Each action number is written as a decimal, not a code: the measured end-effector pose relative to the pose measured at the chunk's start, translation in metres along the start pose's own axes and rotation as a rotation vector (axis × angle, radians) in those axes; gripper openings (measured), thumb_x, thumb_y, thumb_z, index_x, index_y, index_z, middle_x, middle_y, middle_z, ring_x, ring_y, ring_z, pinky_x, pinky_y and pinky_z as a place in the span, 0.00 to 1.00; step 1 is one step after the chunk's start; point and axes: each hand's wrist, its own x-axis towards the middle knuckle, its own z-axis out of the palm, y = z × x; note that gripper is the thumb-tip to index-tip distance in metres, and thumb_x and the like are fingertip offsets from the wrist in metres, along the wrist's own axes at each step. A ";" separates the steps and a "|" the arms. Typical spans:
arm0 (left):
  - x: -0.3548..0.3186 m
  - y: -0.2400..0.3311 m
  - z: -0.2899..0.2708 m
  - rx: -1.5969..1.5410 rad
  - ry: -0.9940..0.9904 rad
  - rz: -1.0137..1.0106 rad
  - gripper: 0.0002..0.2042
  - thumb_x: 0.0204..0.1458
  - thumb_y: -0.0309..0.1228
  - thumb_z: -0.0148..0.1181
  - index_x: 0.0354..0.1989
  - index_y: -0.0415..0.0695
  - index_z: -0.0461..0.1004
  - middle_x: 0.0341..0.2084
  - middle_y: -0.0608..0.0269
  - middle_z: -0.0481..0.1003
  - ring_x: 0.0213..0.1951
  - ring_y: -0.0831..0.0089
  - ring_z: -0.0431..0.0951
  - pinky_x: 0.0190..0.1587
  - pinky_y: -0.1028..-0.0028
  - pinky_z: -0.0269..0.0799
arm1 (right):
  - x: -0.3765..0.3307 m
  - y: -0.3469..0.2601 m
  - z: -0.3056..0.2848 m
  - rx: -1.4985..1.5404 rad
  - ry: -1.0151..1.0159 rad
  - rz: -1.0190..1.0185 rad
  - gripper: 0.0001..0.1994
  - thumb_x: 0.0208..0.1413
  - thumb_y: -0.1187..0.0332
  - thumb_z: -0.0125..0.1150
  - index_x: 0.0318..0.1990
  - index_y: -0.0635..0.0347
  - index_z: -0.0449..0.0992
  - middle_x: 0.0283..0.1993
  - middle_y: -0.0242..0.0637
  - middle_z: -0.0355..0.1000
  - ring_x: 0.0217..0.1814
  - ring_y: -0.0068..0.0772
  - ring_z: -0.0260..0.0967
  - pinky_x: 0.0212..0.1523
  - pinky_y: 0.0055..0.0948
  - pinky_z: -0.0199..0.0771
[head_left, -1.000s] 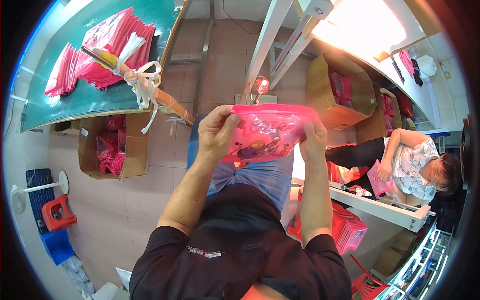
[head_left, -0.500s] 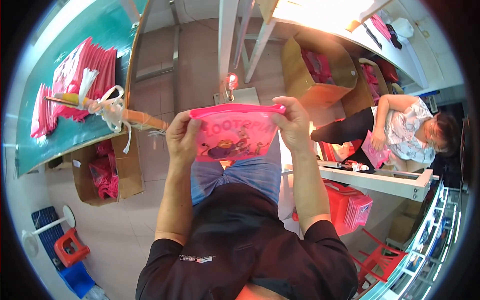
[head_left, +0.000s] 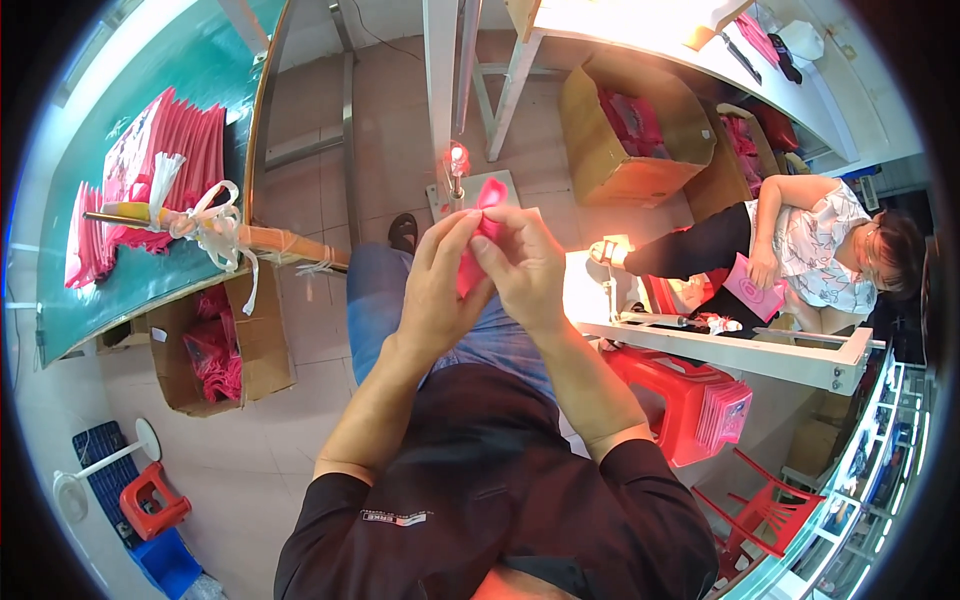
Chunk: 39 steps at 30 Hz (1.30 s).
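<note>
— Since half a second back, the pink pouch (head_left: 480,235) we held stretched flat between our hands is now bunched edge-on between them, and the hands have come together.

— Noted. Our left hand (head_left: 438,290) and right hand (head_left: 525,265) meet above our lap, fingers pinched shut on the pouch, only a narrow pink strip showing between them.

— Packages around us?

— Stack of flat pink pouches (head_left: 150,170) fanned on the green table (head_left: 130,290) at left, with a white ribbon bundle (head_left: 215,230) beside them. Below that table, an open brown carton (head_left: 215,345) holding more pink bags.

— And ahead?

— Second brown carton (head_left: 620,140) under the white bench, also pink inside. At right, another person (head_left: 810,240) seated, a hand on a pink packet (head_left: 755,290). Red plastic stools (head_left: 690,400) stacked just by our right elbow.
</note>
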 end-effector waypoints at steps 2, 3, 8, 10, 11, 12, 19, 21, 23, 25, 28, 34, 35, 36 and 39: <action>0.000 -0.009 -0.002 0.024 -0.005 0.001 0.26 0.47 0.21 0.64 0.58 0.37 0.66 0.50 0.44 0.72 0.52 0.50 0.73 0.53 0.62 0.71 | -0.004 -0.002 0.001 0.101 -0.078 0.049 0.16 0.58 0.79 0.60 0.53 0.66 0.69 0.44 0.36 0.74 0.44 0.24 0.73 0.47 0.23 0.74; -0.001 -0.011 -0.002 0.025 -0.006 0.000 0.26 0.47 0.21 0.64 0.58 0.37 0.66 0.50 0.44 0.72 0.52 0.50 0.73 0.53 0.62 0.71 | -0.004 0.001 0.000 0.103 -0.078 0.051 0.16 0.58 0.79 0.60 0.53 0.66 0.69 0.44 0.36 0.74 0.44 0.24 0.73 0.47 0.23 0.74; -0.005 -0.008 -0.003 -0.032 0.012 -0.083 0.16 0.55 0.21 0.58 0.53 0.37 0.71 0.43 0.45 0.77 0.41 0.52 0.80 0.41 0.66 0.76 | -0.004 0.003 -0.004 -0.174 -0.032 -0.098 0.13 0.59 0.78 0.58 0.51 0.66 0.72 0.44 0.38 0.75 0.43 0.27 0.74 0.46 0.26 0.75; -0.005 -0.009 -0.005 -0.016 0.009 -0.092 0.15 0.55 0.21 0.58 0.52 0.37 0.72 0.41 0.47 0.78 0.40 0.56 0.81 0.40 0.69 0.75 | -0.003 -0.006 -0.004 -0.296 -0.041 -0.199 0.11 0.58 0.79 0.58 0.49 0.66 0.73 0.42 0.40 0.75 0.41 0.29 0.75 0.43 0.27 0.76; -0.005 -0.010 -0.005 -0.001 0.003 -0.098 0.14 0.56 0.22 0.58 0.51 0.37 0.73 0.40 0.48 0.78 0.39 0.60 0.81 0.40 0.72 0.75 | -0.002 -0.009 -0.006 -0.418 -0.046 -0.302 0.10 0.58 0.79 0.58 0.47 0.65 0.74 0.40 0.41 0.75 0.38 0.31 0.76 0.41 0.27 0.76; -0.005 -0.009 -0.006 -0.002 0.004 -0.098 0.14 0.56 0.22 0.58 0.51 0.37 0.73 0.40 0.48 0.78 0.39 0.60 0.81 0.40 0.72 0.75 | -0.001 -0.007 -0.008 -0.420 -0.047 -0.302 0.10 0.58 0.79 0.58 0.47 0.65 0.74 0.40 0.41 0.75 0.38 0.31 0.76 0.41 0.27 0.76; 0.001 -0.004 -0.008 0.117 0.058 0.001 0.13 0.52 0.25 0.63 0.46 0.39 0.76 0.33 0.52 0.77 0.34 0.57 0.78 0.36 0.67 0.74 | 0.007 -0.009 -0.016 -0.587 -0.087 -0.505 0.04 0.55 0.77 0.61 0.37 0.65 0.74 0.30 0.42 0.72 0.28 0.37 0.71 0.29 0.30 0.71; 0.002 -0.001 -0.009 0.165 0.095 0.009 0.12 0.51 0.25 0.64 0.45 0.39 0.76 0.30 0.54 0.76 0.32 0.59 0.77 0.34 0.67 0.73 | 0.008 -0.012 -0.016 -0.581 -0.103 -0.509 0.04 0.54 0.77 0.61 0.36 0.64 0.74 0.29 0.41 0.71 0.27 0.36 0.70 0.28 0.30 0.70; -0.001 -0.004 -0.007 0.108 0.120 0.032 0.10 0.49 0.25 0.65 0.40 0.40 0.77 0.28 0.57 0.75 0.29 0.60 0.76 0.33 0.67 0.72 | 0.007 -0.013 -0.016 -0.506 -0.148 -0.448 0.02 0.54 0.78 0.60 0.35 0.64 0.73 0.28 0.40 0.70 0.25 0.34 0.69 0.27 0.28 0.69; -0.002 -0.008 -0.008 0.105 0.090 -0.003 0.09 0.48 0.25 0.66 0.38 0.40 0.77 0.28 0.57 0.76 0.30 0.60 0.76 0.33 0.67 0.72 | 0.007 -0.014 -0.018 -0.519 -0.152 -0.397 0.02 0.54 0.78 0.59 0.34 0.64 0.73 0.27 0.40 0.70 0.25 0.33 0.68 0.27 0.28 0.69; -0.003 -0.010 -0.007 0.106 0.058 -0.025 0.08 0.48 0.25 0.66 0.36 0.42 0.78 0.28 0.58 0.76 0.30 0.60 0.76 0.33 0.66 0.71 | 0.007 -0.014 -0.020 -0.506 -0.148 -0.314 0.01 0.55 0.78 0.58 0.33 0.64 0.72 0.26 0.39 0.70 0.24 0.30 0.68 0.26 0.27 0.68; -0.004 -0.005 -0.005 0.139 0.072 -0.003 0.06 0.48 0.26 0.66 0.35 0.43 0.78 0.27 0.60 0.76 0.29 0.61 0.76 0.32 0.67 0.70 | 0.006 -0.022 -0.023 -0.372 -0.152 -0.119 0.03 0.56 0.76 0.56 0.31 0.64 0.71 0.25 0.36 0.69 0.25 0.25 0.67 0.27 0.26 0.67; -0.005 -0.005 -0.006 0.152 0.069 0.042 0.06 0.48 0.26 0.66 0.34 0.43 0.78 0.27 0.61 0.76 0.29 0.61 0.76 0.32 0.67 0.70 | 0.007 -0.023 -0.025 -0.398 -0.179 -0.107 0.03 0.56 0.76 0.56 0.31 0.64 0.71 0.25 0.35 0.69 0.25 0.24 0.67 0.27 0.25 0.67; -0.004 -0.005 -0.006 0.150 0.070 0.042 0.06 0.48 0.26 0.66 0.34 0.43 0.78 0.27 0.61 0.76 0.29 0.61 0.76 0.32 0.67 0.70 | 0.008 -0.023 -0.025 -0.400 -0.180 -0.107 0.03 0.56 0.76 0.56 0.31 0.64 0.71 0.25 0.35 0.69 0.25 0.24 0.67 0.27 0.25 0.67; -0.004 -0.005 -0.007 0.188 0.039 0.064 0.06 0.47 0.26 0.67 0.33 0.43 0.78 0.27 0.61 0.76 0.29 0.62 0.76 0.32 0.68 0.69 | 0.011 -0.024 -0.024 -0.491 -0.155 -0.204 0.04 0.57 0.76 0.55 0.30 0.65 0.71 0.25 0.34 0.69 0.24 0.21 0.65 0.27 0.24 0.66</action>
